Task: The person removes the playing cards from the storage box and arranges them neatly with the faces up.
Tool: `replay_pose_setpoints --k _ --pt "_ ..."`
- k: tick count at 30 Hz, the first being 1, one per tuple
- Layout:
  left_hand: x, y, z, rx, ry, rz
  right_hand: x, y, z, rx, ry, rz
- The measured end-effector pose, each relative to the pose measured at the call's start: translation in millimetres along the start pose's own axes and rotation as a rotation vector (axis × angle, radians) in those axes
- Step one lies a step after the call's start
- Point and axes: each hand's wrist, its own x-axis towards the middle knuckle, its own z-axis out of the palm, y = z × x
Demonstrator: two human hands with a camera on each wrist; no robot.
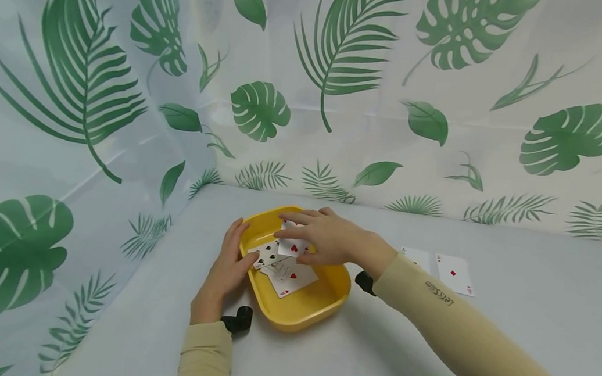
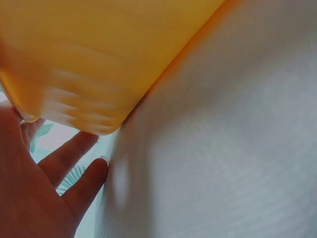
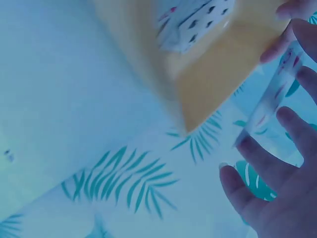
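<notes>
1. Your left hand (image 1: 226, 270) is resting against the near-left wall of the yellow tray (image 1: 325, 297), fingers straight along the rim and thumb hooking over the edge – it is bracing the tray, not gripping it.
2. Your right hand (image 1: 324, 236) is hovering over the tray's far side, and it is pinching a playing card (image 1: 293, 247) between thumb and fingers. In the right wrist view the card (image 3: 270, 101) is showing edge-on between the fingers, though that view is blurred, so it could be more than one card.
3. The tray is sitting on the pale surface (image 1: 505, 342) near the back corner of the leaf-print backdrop (image 1: 341, 68), and loose cards (image 1: 287, 274) are lying face-up inside it, overlapping one another.
4. Two more cards (image 1: 454, 273) are lying flat on the surface to the right of your right forearm, well apart from the tray.
5. I am judging the cards as light, thin, slick and bendy – they are likely sliding over each other easily. Taking one by a free edge or corner is probably working better than pressing down on its face.
6. The tray is looking like light, rigid plastic that would skid when pushed, so the left hand steadying its wall is making sense.
</notes>
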Motion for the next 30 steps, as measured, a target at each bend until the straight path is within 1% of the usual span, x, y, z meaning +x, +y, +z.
replay_pose_setpoints --k 2,5,9,14,22,30 --pt "0.1 0.2 0.3 0.003 -0.005 -0.008 -10 4 0.7 -0.033 0.028 -0.013" --pt "-0.1 1.2 1.1 0.002 -0.014 -0.026 -24 9 2.1 -0.053 0.068 -0.029" --pt "-0.7 1.7 3.1 0.002 -0.021 -0.055 -41 14 4.0 -0.03 0.098 -0.027" --pt "-1.6 0.9 4.7 -0.004 -0.019 -0.056 -62 20 7.7 -0.01 0.13 -0.014" --pt "-1.6 1.3 4.9 0.016 -0.03 -0.054 -95 30 17.0 0.053 0.155 0.042" --pt "-1.0 4.2 1.4 0.009 -0.038 -0.047 -121 45 23.3 0.033 0.208 0.034"
